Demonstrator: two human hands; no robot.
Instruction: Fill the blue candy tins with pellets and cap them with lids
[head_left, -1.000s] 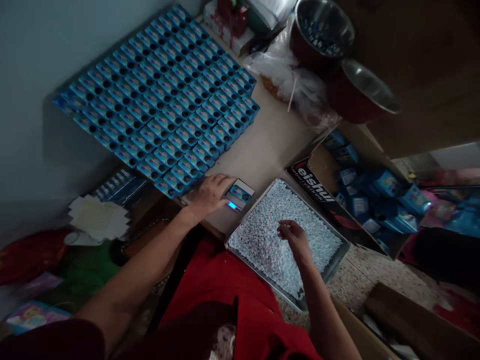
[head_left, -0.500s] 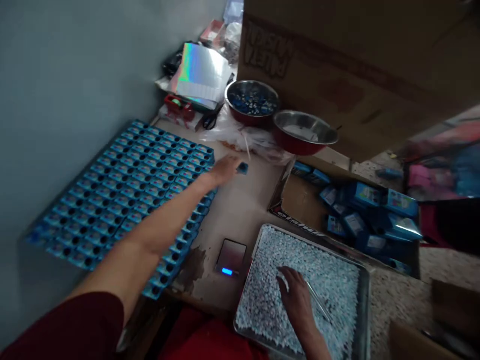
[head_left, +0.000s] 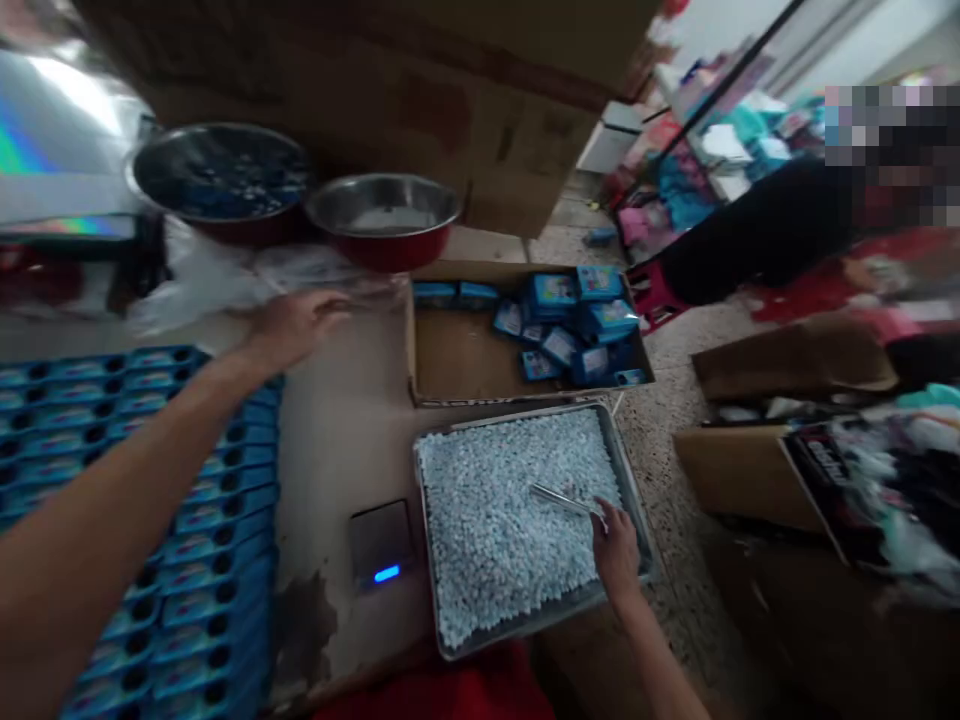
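Note:
My right hand [head_left: 616, 545] grips the near end of a slim metal tool [head_left: 561, 497], whose other end lies over small pale-blue pellets [head_left: 502, 530]. The pellets fill much of a metal tray [head_left: 628, 475]. My left hand [head_left: 292, 325] is stretched forward over the table, just below a clear plastic bag [head_left: 202, 285]. Its fingers are curled together; anything between them is hidden or too small to make out. Under my left forearm stand packed rows of small blue boxes [head_left: 199, 545] with round dark holes. A small scale [head_left: 381, 540] with a lit blue display sits left of the tray.
Behind the tray, a shallow cardboard box [head_left: 465, 355] holds several blue packs [head_left: 559, 345]. Two metal bowls stand farther back, one with blue pieces [head_left: 225, 180], the other with something white [head_left: 386, 215]. A tall carton [head_left: 360, 90] rises behind. Another person's dark sleeve [head_left: 765, 235] shows at right.
The view has swung right. My right hand has moved from above the pellets to take hold of the metal tool. The small blue piece at my left fingertips is no longer visible.

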